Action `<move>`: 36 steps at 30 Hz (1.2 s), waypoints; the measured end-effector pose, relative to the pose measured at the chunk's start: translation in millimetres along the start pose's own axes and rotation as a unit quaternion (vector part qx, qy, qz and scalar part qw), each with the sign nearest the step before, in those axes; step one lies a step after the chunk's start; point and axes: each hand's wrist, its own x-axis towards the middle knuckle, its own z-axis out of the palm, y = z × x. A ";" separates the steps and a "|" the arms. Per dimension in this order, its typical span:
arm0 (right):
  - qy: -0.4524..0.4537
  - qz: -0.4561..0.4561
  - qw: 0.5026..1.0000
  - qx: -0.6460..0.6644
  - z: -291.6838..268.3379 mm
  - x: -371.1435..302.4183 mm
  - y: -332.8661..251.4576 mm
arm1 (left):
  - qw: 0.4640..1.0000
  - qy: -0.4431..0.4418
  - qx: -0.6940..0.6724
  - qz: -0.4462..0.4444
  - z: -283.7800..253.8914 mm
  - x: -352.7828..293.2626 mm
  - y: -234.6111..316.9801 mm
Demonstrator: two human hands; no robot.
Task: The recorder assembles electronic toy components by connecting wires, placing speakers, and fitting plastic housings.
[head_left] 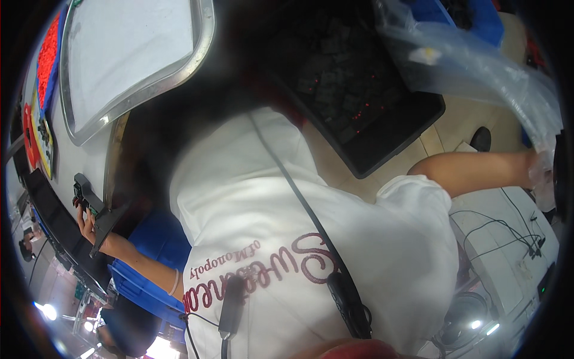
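At the left, my left hand [88,224] is closed around a black angular plastic part [107,226] with a small dark block at its top end. A bit of green shows beside the fingers. My right arm stretches out to the far right. There my right hand [541,179] is wrapped in gathered film of a clear plastic bag [478,63] and appears to grip it; its fingers are partly hidden. The bag runs from the upper right down to this hand.
A black bin [388,146] holds many small pieces with red lights. Upper left, a metal-rimmed tray [128,48] lies near red parts [48,57]. Blue crates [155,239] stand below my left arm. Cables [508,230] lie on a white surface at right.
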 end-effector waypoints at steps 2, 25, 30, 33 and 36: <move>-0.015 -0.051 0.998 -0.041 131.5 -132.6 1.7 | 1.000 -0.007 0.011 0.010 -6.8 -8.3 -46.6; -0.511 0.062 0.566 -0.643 279.9 -227.4 407.1 | 0.998 -0.007 -0.006 0.058 -47.8 -17.2 -190.3; -0.391 0.071 0.642 -0.655 270.6 -221.9 563.0 | 0.990 -0.019 -0.052 -0.131 -179.8 -45.6 -285.5; -0.291 0.047 0.551 -0.781 270.5 -239.0 542.3 | 0.999 -0.036 -0.012 -0.019 -51.0 -38.3 -147.6; -0.263 -0.003 0.603 -0.753 253.7 -282.4 567.0 | 0.996 0.001 0.022 -0.086 -12.8 -27.7 -54.4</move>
